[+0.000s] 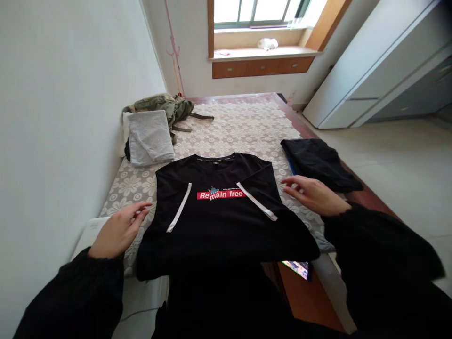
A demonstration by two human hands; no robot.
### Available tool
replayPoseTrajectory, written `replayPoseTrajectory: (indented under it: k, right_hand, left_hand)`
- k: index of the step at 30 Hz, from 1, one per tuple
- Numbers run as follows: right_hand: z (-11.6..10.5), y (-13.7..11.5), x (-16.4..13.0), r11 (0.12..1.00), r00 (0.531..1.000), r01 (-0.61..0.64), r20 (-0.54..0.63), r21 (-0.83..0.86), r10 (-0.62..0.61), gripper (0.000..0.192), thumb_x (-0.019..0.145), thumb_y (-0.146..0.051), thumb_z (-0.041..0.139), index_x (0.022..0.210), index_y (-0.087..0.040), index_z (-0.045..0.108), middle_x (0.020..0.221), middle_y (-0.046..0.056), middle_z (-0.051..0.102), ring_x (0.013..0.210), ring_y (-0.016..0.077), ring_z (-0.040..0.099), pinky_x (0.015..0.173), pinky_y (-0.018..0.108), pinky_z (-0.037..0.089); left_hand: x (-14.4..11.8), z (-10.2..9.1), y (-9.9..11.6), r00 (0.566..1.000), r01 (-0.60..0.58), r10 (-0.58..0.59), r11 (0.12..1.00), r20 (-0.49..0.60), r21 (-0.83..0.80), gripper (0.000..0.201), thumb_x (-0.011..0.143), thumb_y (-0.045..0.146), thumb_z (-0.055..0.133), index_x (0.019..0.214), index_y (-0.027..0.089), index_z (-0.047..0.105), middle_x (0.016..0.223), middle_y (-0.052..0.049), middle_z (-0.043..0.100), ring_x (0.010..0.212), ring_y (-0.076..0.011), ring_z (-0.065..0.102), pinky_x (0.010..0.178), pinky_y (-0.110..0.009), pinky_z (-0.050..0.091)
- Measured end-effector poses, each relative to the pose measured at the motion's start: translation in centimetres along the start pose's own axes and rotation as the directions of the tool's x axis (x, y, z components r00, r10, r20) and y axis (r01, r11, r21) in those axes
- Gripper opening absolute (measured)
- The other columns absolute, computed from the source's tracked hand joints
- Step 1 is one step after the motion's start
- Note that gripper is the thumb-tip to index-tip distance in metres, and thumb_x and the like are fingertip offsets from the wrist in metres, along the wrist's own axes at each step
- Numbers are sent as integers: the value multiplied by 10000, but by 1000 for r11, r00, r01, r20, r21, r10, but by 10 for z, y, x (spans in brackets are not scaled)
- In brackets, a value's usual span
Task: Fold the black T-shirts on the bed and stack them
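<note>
A black T-shirt (215, 226) lies spread on the table, its collar pointing away from me. Both sleeves, edged with white bands, are folded inward across the front beside a red "Remain free" print (222, 194). The lower part of the shirt hangs over the near edge. Just off the shirt's left side, my left hand (119, 230) hovers with loosely curved fingers and nothing in it. On the other side, my right hand (316, 194) is held near the shirt's right edge, fingers apart and holding nothing.
A patterned lace cloth (233, 125) covers the table. Folded grey fabric (150, 139) and an olive backpack (165, 106) sit at the back left. Dark folded clothing (319, 162) lies on the right edge. Below the near edge is a lit screen (298, 269). A wall borders the left.
</note>
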State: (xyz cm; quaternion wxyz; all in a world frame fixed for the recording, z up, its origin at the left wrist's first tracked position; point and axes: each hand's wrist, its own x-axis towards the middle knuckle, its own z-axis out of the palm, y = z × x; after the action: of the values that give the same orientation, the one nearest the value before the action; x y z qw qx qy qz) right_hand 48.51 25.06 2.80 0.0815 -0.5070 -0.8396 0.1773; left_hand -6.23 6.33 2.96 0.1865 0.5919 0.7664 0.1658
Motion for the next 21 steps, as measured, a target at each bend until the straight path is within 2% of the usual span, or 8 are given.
replayPoseTrajectory:
  k: [3, 7, 11, 16, 18, 21]
  right_hand:
    - [8, 4, 64, 989, 999, 1, -40, -146, -7, 351, 997, -371, 521, 1249, -237, 727, 1268, 101, 739, 1009, 255, 744, 938, 372, 560]
    - [18, 15, 115, 950, 990, -119, 42, -288, 136, 400, 966, -290, 572, 1343, -274, 706, 1341, 99, 697, 1171, 280, 712, 979, 367, 551]
    - [17, 34, 134, 955, 986, -132, 67, -266, 155, 397, 916, -241, 610, 1301, -243, 704, 1243, 105, 729, 1153, 276, 703, 977, 362, 544]
    - [14, 50, 148, 990, 993, -71, 90, -120, 82, 207, 850, -266, 660, 1047, -227, 710, 1024, 53, 772, 916, 212, 718, 843, 293, 542]
    - [13, 52, 153, 993, 992, -56, 103, -102, 66, 155, 839, -298, 681, 976, -228, 701, 977, 45, 770, 868, 202, 710, 806, 282, 530]
    - [14, 53, 158, 994, 991, -59, 117, -94, 70, 85, 809, -286, 698, 871, -230, 686, 915, 37, 765, 840, 197, 703, 771, 270, 517]
  left_hand:
    - [57, 1, 7, 991, -131, 131, 991, 22, 8, 451, 945, 466, 468, 1220, 239, 745, 1247, -97, 768, 1019, -278, 735, 986, -408, 548]
    - [115, 11, -1, 991, -134, 136, 986, -13, 101, 476, 905, 375, 479, 1287, 210, 711, 1363, -137, 690, 1088, -286, 706, 1056, -439, 530]
    - [139, 16, -17, 993, -108, 112, 989, -38, 104, 462, 907, 368, 484, 1302, 242, 688, 1327, -116, 680, 1146, -271, 683, 1070, -409, 523]
    - [159, 13, -26, 995, -98, 95, 993, 42, 71, 370, 869, 485, 549, 1048, 226, 743, 1056, -71, 747, 834, -214, 687, 836, -330, 563]
    - [167, 10, -27, 993, -94, 89, 994, 78, 57, 372, 849, 511, 567, 1006, 223, 742, 940, -54, 763, 795, -213, 681, 773, -312, 547]
    - [177, 5, -28, 990, -92, 85, 994, 110, 52, 370, 819, 508, 587, 1009, 229, 739, 894, -44, 777, 811, -221, 695, 742, -300, 530]
